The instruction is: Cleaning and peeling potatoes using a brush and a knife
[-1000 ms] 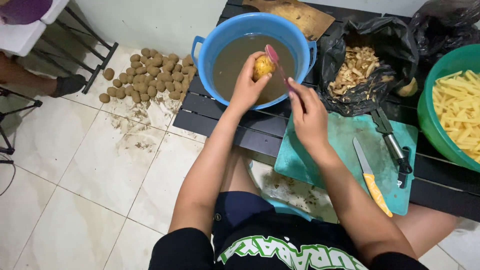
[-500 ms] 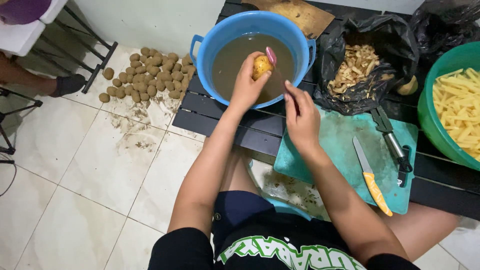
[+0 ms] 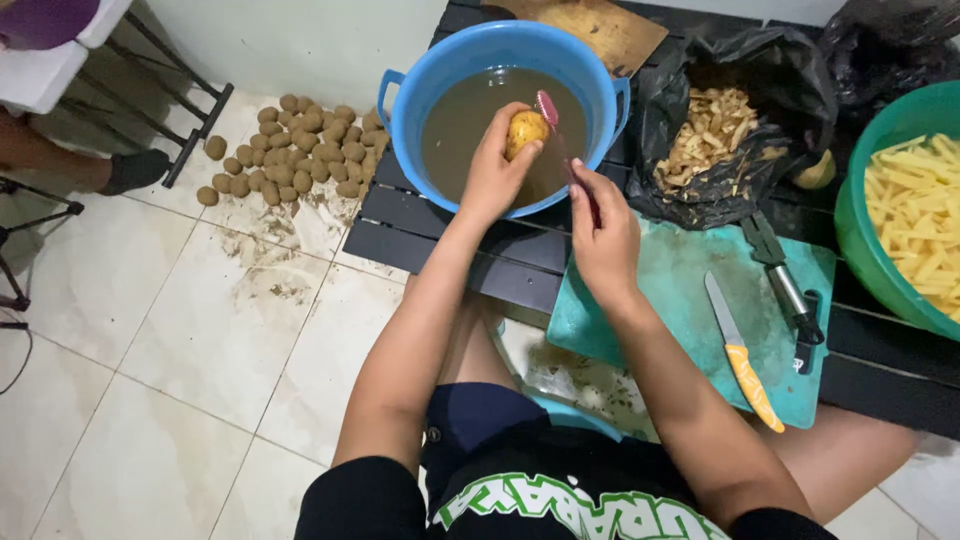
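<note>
Head view. The left hand (image 3: pixel 492 172) is clamped round a potato (image 3: pixel 525 131), holding it above the murky water in the blue basin (image 3: pixel 410 95). The potato shows yellow, largely peeled. The right hand (image 3: pixel 603 232) is closed on a peeler (image 3: pixel 560 140) with a pink head; the head lies just beside the potato, on its right, and whether it touches cannot be told. The two hands are near each other but apart.

The basin stands at the left end of the black slatted table (image 3: pixel 420 235), close to its near edge. Right of the basin, a black bag (image 3: pixel 680 190) lies open with peelings (image 3: pixel 712 135) inside. At the right edge of the table sits a green bowl (image 3: pixel 860 230) filled with cut potato sticks (image 3: pixel 920 215). A teal cutting board (image 3: pixel 680 310) lies at the near edge, under the right wrist; on it rest a knife (image 3: pixel 740 355) with an orange handle and a black-handled tool (image 3: pixel 785 290). A wooden board (image 3: pixel 600 25) lies at the far edge behind the basin.

On the tiled floor (image 3: pixel 150 350), left of the table, lies a heap of unpeeled potatoes (image 3: pixel 300 155) with soil smears around it. Another person's foot (image 3: pixel 130 170) shows at the left edge.
</note>
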